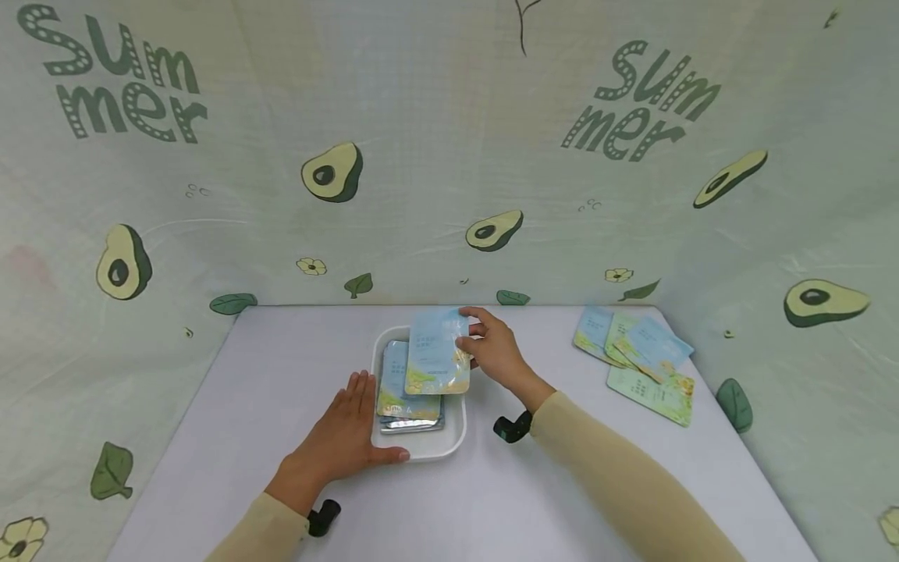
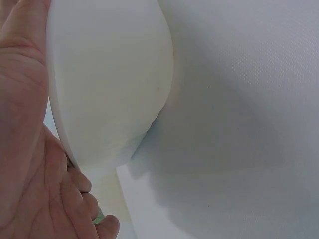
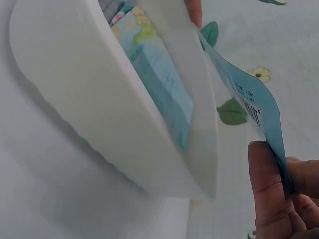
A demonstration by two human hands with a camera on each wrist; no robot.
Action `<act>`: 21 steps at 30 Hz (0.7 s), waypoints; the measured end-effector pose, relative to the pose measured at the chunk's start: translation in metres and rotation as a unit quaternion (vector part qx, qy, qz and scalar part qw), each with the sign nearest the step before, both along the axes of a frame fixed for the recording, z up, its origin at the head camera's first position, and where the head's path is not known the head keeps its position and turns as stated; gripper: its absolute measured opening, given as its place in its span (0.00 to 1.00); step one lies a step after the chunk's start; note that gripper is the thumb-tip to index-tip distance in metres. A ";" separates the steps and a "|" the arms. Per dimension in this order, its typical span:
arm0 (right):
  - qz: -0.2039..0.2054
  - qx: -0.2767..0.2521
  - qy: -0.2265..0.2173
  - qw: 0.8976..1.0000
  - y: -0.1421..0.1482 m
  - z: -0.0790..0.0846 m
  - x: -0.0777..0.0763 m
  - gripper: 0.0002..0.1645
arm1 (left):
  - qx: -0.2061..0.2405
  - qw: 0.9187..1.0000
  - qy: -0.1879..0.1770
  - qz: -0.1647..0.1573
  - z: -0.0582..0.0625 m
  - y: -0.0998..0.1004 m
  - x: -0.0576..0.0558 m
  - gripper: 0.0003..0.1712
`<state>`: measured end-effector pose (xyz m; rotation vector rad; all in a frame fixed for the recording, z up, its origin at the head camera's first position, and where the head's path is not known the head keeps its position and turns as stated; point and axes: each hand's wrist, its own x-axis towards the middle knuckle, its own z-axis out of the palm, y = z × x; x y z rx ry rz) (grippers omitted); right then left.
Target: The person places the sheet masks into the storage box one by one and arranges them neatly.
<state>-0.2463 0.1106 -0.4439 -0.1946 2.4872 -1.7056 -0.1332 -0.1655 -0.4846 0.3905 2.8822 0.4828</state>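
My right hand (image 1: 497,353) pinches a blue packet (image 1: 437,355) by its right edge above a white tray (image 1: 453,425); my left hand (image 1: 342,433), fingers straight, thumb spread, touches the tray's left side. Stacked packets (image 1: 392,386) lie inside, overlapping blue and green packets (image 1: 649,398) far right on the table (image 1: 485,507).

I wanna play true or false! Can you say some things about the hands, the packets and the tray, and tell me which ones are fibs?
1. The right hand pinches a blue packet. True.
2. Both hands are pinching packets. False: the left hand touches the white tray.
3. Other packets lie inside the tray. True.
4. All the packets lying to the right of the tray are blue. False: green packets are there too.
5. Avocados decorate the cloth behind the table. True.
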 end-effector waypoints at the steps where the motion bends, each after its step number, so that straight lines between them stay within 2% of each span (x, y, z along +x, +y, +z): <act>1: 0.001 0.002 -0.003 1.000 -0.006 -0.002 0.000 0.33 | -0.002 1.000 0.000 -0.001 0.001 0.000 0.000 0.83; 7: 0.025 0.013 -0.015 0.999 -0.037 -0.016 -0.002 0.32 | -0.012 1.000 0.006 -0.008 0.001 -0.003 -0.001 0.84; 12: 0.046 0.034 -0.025 0.998 -0.050 -0.026 -0.004 0.31 | -0.015 1.000 0.006 -0.010 0.000 -0.003 -0.001 0.84; 17: 0.061 0.099 -0.016 0.993 -0.054 -0.029 -0.004 0.31 | -0.004 1.000 0.004 -0.009 -0.002 -0.002 -0.002 0.83; 21: 0.082 0.160 -0.003 0.984 -0.057 -0.028 -0.003 0.33 | -0.002 1.000 0.004 -0.008 -0.002 -0.002 -0.001 0.83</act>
